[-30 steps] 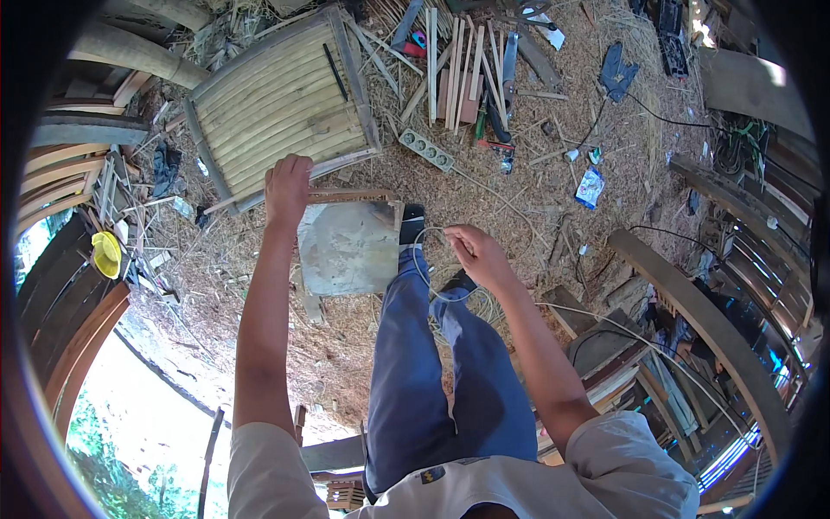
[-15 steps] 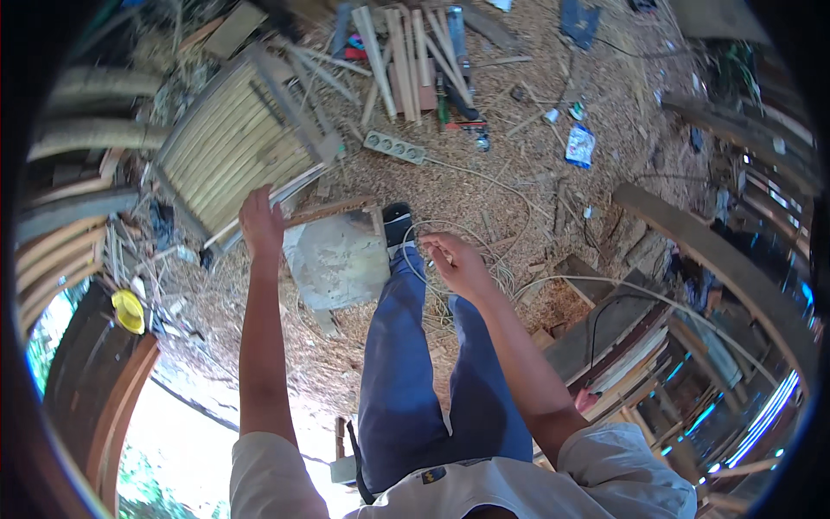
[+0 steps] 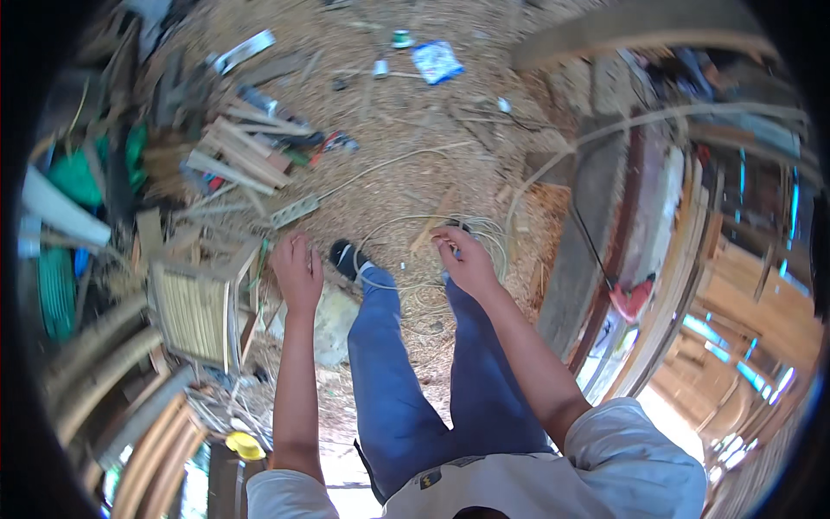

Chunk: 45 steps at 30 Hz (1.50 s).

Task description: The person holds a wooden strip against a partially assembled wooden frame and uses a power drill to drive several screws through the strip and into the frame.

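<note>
My left hand (image 3: pixel 298 270) hangs with loosely stretched fingers beside a slatted wooden frame (image 3: pixel 194 311), holding nothing that I can see. A pale flat slab (image 3: pixel 333 324) lies on the ground, partly hidden behind that forearm. My right hand (image 3: pixel 464 266) hovers over a coil of pale cable (image 3: pixel 493 238), its fingers loosely bent and the thumb a little apart. No object shows in it. From the coil the cable runs to a multi-socket power strip (image 3: pixel 295 211) on the left.
Wood strips (image 3: pixel 238 156) lie piled at the left. Long planks (image 3: pixel 596 233) with a red-handled tool (image 3: pixel 633 297) on them stand along the right. A blue-white packet (image 3: pixel 437 62) rests on the shavings-covered ground. A yellow object (image 3: pixel 245 445) sits at lower left.
The view has swung to the right, so the wood pile and power strip now appear farther left. My left hand has come away from the slatted frame's edge; my feet have shifted apart.
</note>
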Each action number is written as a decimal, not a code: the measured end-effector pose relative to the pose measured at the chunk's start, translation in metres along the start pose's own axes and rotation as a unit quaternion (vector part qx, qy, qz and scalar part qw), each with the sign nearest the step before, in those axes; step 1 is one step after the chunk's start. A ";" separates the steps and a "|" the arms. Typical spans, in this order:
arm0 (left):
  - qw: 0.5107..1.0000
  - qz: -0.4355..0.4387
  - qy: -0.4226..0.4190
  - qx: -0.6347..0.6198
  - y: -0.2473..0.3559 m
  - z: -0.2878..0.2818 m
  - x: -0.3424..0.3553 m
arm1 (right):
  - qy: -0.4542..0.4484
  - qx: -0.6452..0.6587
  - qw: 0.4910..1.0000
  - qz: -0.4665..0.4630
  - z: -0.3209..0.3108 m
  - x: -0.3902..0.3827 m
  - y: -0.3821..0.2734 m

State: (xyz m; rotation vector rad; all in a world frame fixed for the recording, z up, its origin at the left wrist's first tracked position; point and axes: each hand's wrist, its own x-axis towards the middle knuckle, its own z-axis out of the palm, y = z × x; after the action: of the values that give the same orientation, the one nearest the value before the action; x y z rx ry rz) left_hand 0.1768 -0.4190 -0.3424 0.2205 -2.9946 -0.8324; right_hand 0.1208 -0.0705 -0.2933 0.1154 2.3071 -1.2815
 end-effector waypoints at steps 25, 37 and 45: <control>0.828 0.389 -0.320 -0.247 0.630 0.229 0.013 | 0.608 0.164 0.741 0.232 -0.355 -0.271 0.196; 0.952 0.248 -0.141 -0.115 0.499 -0.042 -0.007 | 0.397 0.157 0.904 0.031 -0.445 -0.263 0.071; 0.990 0.036 0.037 -0.128 0.426 -0.181 -0.088 | 0.340 0.058 0.934 -0.097 -0.484 -0.252 -0.064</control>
State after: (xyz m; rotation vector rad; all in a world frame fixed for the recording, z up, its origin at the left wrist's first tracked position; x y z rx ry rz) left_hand 0.2199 -0.1376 0.0334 0.1324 -2.7726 -1.1597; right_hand 0.1385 0.3296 0.0827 0.4427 2.8675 -1.6766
